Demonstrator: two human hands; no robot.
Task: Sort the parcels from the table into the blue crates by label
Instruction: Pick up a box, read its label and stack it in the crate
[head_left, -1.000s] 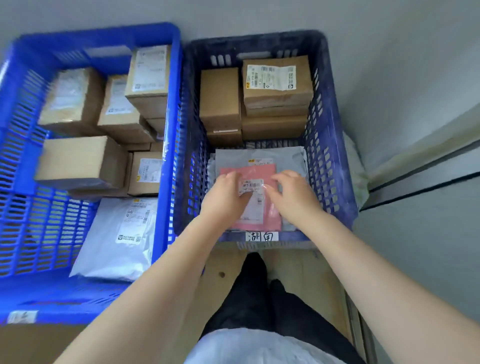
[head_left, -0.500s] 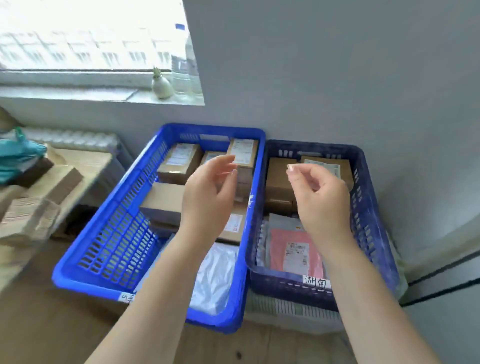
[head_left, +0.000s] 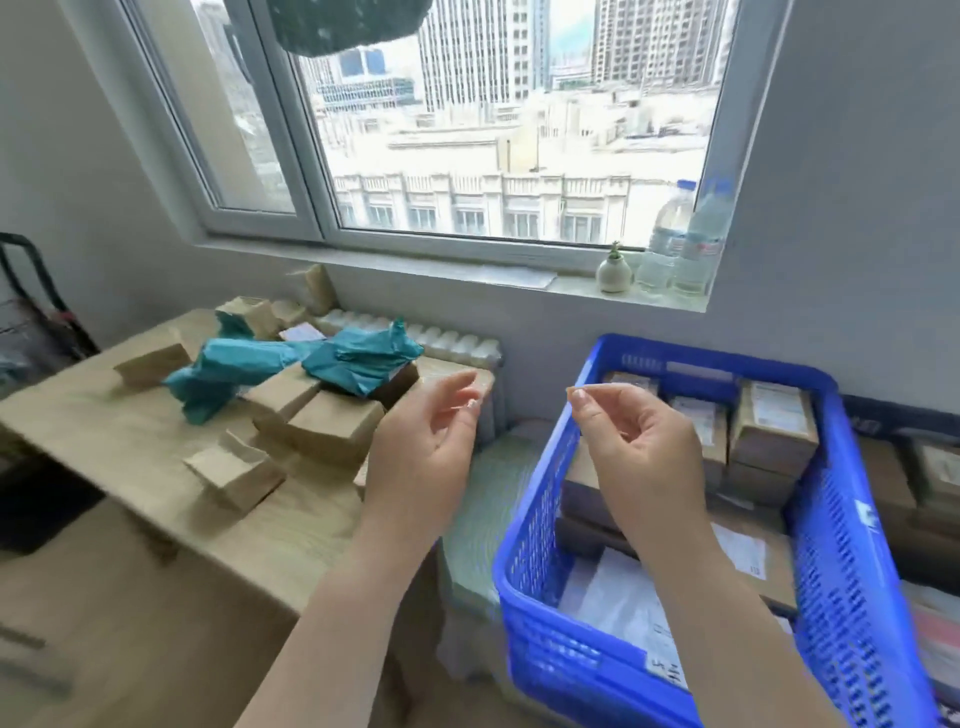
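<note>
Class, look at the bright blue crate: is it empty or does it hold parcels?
Holds parcels. Brown boxes and a white mailer lie inside the blue crate.

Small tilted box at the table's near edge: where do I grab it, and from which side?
Take the small box across its two side walls, coming from above with the left hand. It lies apart from the other parcels and tilted, so its sides look free and an open flap sticks up.
</note>
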